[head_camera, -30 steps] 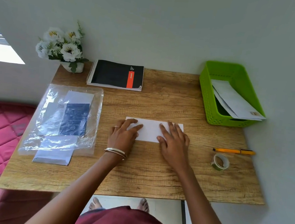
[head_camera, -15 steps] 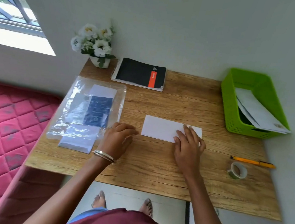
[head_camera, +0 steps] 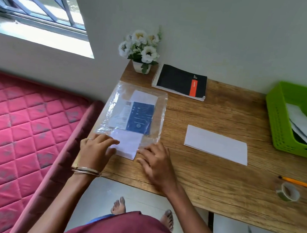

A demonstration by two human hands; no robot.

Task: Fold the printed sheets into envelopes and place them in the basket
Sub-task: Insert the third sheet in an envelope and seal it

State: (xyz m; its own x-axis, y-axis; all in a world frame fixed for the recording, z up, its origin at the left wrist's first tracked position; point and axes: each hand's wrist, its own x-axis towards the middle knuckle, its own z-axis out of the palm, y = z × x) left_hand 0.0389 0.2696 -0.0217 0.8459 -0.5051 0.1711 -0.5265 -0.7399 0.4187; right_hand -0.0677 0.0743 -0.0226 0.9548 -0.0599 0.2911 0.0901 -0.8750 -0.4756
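A folded white sheet (head_camera: 216,144) lies flat on the wooden table (head_camera: 208,180), right of centre, with no hand on it. At the table's left lies a clear plastic bag (head_camera: 136,112) with a blue printed card inside. White envelopes (head_camera: 128,145) stick out of its near end. My left hand (head_camera: 95,151) rests its fingers and thumb on the envelopes' left edge. My right hand (head_camera: 156,162) touches the bag's near right corner with spread fingers. The green basket (head_camera: 275,118) stands at the far right and holds white envelopes (head_camera: 305,131).
A black spiral notebook (head_camera: 180,82) and a pot of white flowers (head_camera: 142,50) stand at the back. An orange pencil (head_camera: 300,183) and a tape roll (head_camera: 288,191) lie at the right front. A pink mattress (head_camera: 17,131) borders the table's left edge.
Both hands left the folded sheet and moved left to the bag's near end. The view swung left and the sheet stayed where it lay.
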